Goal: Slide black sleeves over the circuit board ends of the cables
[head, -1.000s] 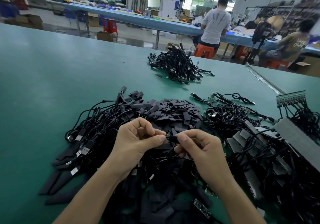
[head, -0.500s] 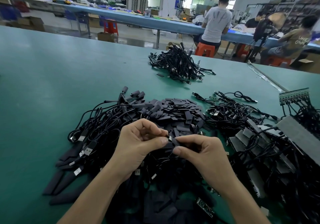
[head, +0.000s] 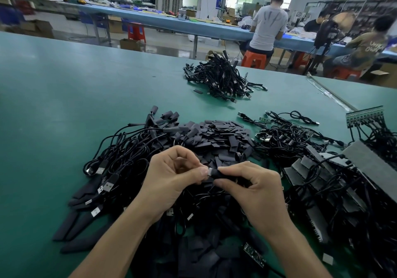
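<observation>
Here, both hands hover just above the heap in the middle of the green desk (head: 64,88). The left hand (head: 171,183) has thumb and forefinger closed narrow on a small pale tip (head: 210,172) that pokes out of a black sleeve (head: 224,174), and its other fingers are curled toward the palm. The right hand (head: 260,193) pinches the sleeve itself between thumb and forefinger, just beside the left fingertips, so the two hands almost touch. Whether the pale tip is a board or a plug is too small to tell. Right behind the hands lies a pile of loose sleeves (head: 219,135), flat and dark grey. To its left and running under the wrists is a tangle of black cables (head: 129,148) with silver plugs (head: 108,185) showing at its near edge, and longer dark strips (head: 71,228) lie along the desk beside it. On the right, more cables (head: 285,138) are tangled among grey pads (head: 373,166), with a row of small boards (head: 364,115) standing at the far right. A bare circuit board (head: 254,254) lies close to the right forearm. Well apart, further up the desk, sits a separate heap of cables (head: 221,79). Beyond the desk, people sit on orange stools (head: 253,59) at a long blue bench (head: 193,26)
</observation>
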The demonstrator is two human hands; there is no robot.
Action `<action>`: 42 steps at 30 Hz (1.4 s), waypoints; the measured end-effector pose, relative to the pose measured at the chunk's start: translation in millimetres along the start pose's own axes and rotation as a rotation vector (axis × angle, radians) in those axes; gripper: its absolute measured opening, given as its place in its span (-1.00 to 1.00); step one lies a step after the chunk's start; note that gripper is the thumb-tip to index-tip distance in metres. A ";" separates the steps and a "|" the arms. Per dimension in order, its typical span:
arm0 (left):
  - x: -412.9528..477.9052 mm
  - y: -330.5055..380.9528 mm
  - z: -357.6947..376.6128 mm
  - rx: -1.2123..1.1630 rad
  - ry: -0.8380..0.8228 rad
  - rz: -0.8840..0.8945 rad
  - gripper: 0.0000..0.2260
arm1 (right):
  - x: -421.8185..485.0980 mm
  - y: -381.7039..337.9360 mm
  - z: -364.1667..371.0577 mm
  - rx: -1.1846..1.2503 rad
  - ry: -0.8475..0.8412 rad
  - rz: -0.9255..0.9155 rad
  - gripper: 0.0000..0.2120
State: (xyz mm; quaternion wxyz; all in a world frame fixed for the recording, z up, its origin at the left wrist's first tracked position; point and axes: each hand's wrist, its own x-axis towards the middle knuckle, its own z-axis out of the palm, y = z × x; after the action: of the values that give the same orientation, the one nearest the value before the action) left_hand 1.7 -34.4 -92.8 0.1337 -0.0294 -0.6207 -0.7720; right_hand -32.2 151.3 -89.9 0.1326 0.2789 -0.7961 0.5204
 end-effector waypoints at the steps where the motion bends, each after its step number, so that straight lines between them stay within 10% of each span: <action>1: 0.1 -0.4 -0.3 0.002 0.000 0.001 -0.83 | -0.2 1.2 -0.3 -0.014 -0.002 -0.031 -0.76; 19: -3.2 -6.2 2.4 0.322 -0.072 -0.005 -0.91 | 1.1 4.2 -4.7 0.205 -0.090 0.155 -0.77; 42: -2.1 4.1 -1.1 0.136 -0.084 -0.188 -0.92 | 0.6 14.8 -3.8 -0.206 0.000 -0.269 -0.80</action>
State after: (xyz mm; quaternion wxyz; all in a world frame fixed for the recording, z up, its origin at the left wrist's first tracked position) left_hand 4.8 -35.9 -89.7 0.0364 0.0059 -0.6769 -0.7352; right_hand -41.6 159.0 -99.2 0.2288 0.3678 -0.8008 0.4137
